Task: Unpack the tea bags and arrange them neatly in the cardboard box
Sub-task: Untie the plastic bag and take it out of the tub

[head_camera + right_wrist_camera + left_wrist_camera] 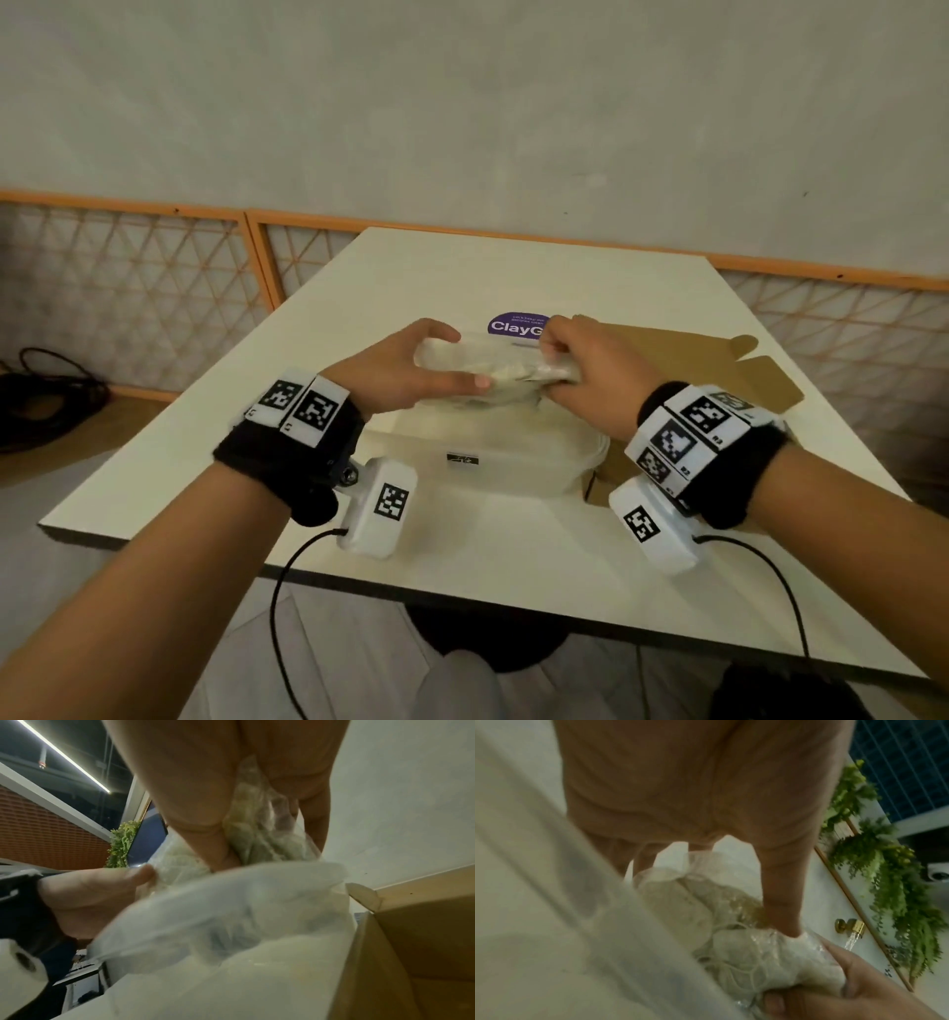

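Head view, left hand: left hand (405,367) is curled round the near end of the clear plastic packet (493,367), thumb along its front, fingers over the top.
Right hand: right hand (580,365) is closed on the opposite end of the same packet, with the film bunched between thumb and fingers (203,833).
Packet contents: tea bags (731,923) and their strings show through the film as a pale, tangled wad; no opening is visible in any view, so the packet is judged still sealed.
Below the hands: a translucent plastic container (513,462) sits on the table directly under the packet.
Beyond the right hand: cardboard box (719,375) lies open just to the outside of the right wrist, flaps spread; no tea bags are visible in it.
Beyond both hands: a round purple sticker (513,325) on the white table (359,288), partly hidden by the packet.
Risk, sudden tear: both hands pull on thin film; if it gives abruptly, bags may scatter onto the table or into the container rather than the box.
Risk, crushed bags: the right hand's tight bunching probably presses the paper bags; a burst bag would spill tea.
Risk, tangled strings: lifting one bag is likely to drag others out together.
Risk, slip: glossy film may slide from the fingers under load.
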Available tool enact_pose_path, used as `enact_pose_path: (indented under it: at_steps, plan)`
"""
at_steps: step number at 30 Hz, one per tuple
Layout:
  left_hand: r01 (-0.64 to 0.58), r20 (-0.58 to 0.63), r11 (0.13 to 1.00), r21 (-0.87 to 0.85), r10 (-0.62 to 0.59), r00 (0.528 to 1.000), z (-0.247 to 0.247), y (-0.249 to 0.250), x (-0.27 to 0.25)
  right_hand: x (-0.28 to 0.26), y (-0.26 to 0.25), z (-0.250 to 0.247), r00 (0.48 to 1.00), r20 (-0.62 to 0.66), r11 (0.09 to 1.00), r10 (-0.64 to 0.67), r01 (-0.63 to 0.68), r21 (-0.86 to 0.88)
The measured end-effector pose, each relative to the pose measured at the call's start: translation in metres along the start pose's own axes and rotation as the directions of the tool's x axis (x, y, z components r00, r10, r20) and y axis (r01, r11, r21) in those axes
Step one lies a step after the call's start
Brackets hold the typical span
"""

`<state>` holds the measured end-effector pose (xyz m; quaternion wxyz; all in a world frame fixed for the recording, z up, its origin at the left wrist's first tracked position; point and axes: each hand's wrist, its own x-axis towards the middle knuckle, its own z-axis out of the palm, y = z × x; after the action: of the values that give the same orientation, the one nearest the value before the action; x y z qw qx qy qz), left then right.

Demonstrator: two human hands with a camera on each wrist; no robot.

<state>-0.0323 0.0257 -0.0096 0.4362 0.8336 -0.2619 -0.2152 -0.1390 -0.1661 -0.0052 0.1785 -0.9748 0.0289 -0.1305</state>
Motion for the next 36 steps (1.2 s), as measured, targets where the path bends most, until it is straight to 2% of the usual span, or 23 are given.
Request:
enact_pose_path:
  at_steps: [2,4,6,8,11,13,15,17,19,20,22,23,25,26,27,28,29,31,33,36]
  plan:
    - [-0.047,-0.031,0.995,-0.083,0.045,0.999,0.003,0.001,-0.005,-0.007,-0.002,0.003,0.999,-0.042,0.999,-0.020,0.022,0.046]
    - [-0.159,-0.118,0.987,-0.012,0.156,0.981,0.006,-0.001,-0.006,-0.016,-0.006,0.002,1.000,0.020,0.982,-0.008,0.004,0.186]
    - [-0.254,-0.171,0.967,0.010,0.252,0.953,0.011,-0.004,-0.009,-0.025,-0.011,0.000,0.997,0.063,0.929,0.050,-0.070,0.365]
    - [-0.343,-0.198,0.939,-0.007,0.335,0.921,0.016,-0.006,-0.012,-0.031,-0.014,-0.002,0.994,0.001,0.883,0.109,-0.098,0.458]
    - [-0.479,-0.241,0.878,0.013,0.468,0.850,0.026,-0.009,-0.018,-0.038,-0.017,-0.003,0.983,-0.058,0.899,0.173,-0.134,0.417]
    - [-0.534,-0.283,0.845,0.014,0.516,0.809,0.036,-0.012,-0.021,-0.044,-0.017,-0.003,0.980,-0.068,0.947,0.185,-0.159,0.279]
    - [-0.511,-0.375,0.858,0.052,0.490,0.787,0.048,-0.018,-0.023,-0.051,-0.019,-0.001,0.980,-0.143,0.969,0.139,-0.105,0.224]
    - [-0.357,-0.505,0.917,0.176,0.395,0.767,0.058,-0.023,-0.025,-0.059,-0.022,0.006,0.970,-0.221,0.961,0.099,-0.036,0.275]
    - [-0.213,-0.604,0.944,0.252,0.325,0.727,0.064,-0.023,-0.030,-0.064,-0.022,0.015,0.960,-0.253,0.956,0.122,-0.045,0.289]
    - [-0.216,-0.635,0.945,0.244,0.324,0.701,0.065,-0.021,-0.034,-0.066,-0.020,0.019,0.951,-0.263,0.952,0.164,-0.082,0.296]
    - [-0.315,-0.666,0.937,0.152,0.332,0.668,0.066,-0.013,-0.045,-0.067,-0.016,0.025,0.924,-0.286,0.929,0.252,-0.148,0.340]
    - [-0.360,-0.661,0.932,0.042,0.297,0.689,0.067,-0.008,-0.051,-0.067,-0.015,0.027,0.915,-0.293,0.915,0.278,-0.159,0.372]
    - [-0.366,-0.552,0.874,-0.319,0.143,0.821,0.069,0.004,-0.063,-0.069,-0.019,0.032,0.915,-0.301,0.901,0.270,-0.129,0.414]
    - [-0.306,-0.454,0.810,-0.500,0.057,0.889,0.072,0.009,-0.069,-0.072,-0.025,0.035,0.923,-0.308,0.902,0.229,-0.082,0.424]
    - [-0.235,-0.353,0.738,-0.632,-0.004,0.936,0.075,0.013,-0.074,-0.077,-0.032,0.038,0.933,-0.316,0.902,0.170,-0.019,0.430]
    - [-0.186,-0.286,0.681,-0.708,-0.035,0.958,0.079,0.015,-0.078,-0.083,-0.039,0.041,0.942,-0.318,0.902,0.105,0.044,0.429]
    - [-0.171,-0.265,0.656,-0.735,-0.047,0.963,0.083,0.016,-0.079,-0.089,-0.044,0.044,0.948,-0.315,0.903,0.037,0.103,0.417]
    - [-0.206,-0.312,0.658,-0.725,-0.046,0.949,0.090,0.011,-0.082,-0.100,-0.049,0.049,0.957,-0.280,0.911,-0.074,0.179,0.372]
    - [-0.233,-0.330,0.639,-0.733,-0.035,0.943,0.093,0.004,-0.085,-0.108,-0.048,0.050,0.967,-0.241,0.910,-0.084,0.173,0.376]
    - [-0.189,-0.238,0.548,-0.815,-0.019,0.971,0.095,-0.006,-0.093,-0.110,-0.046,0.042,0.962,-0.270,0.882,-0.040,0.161,0.442]
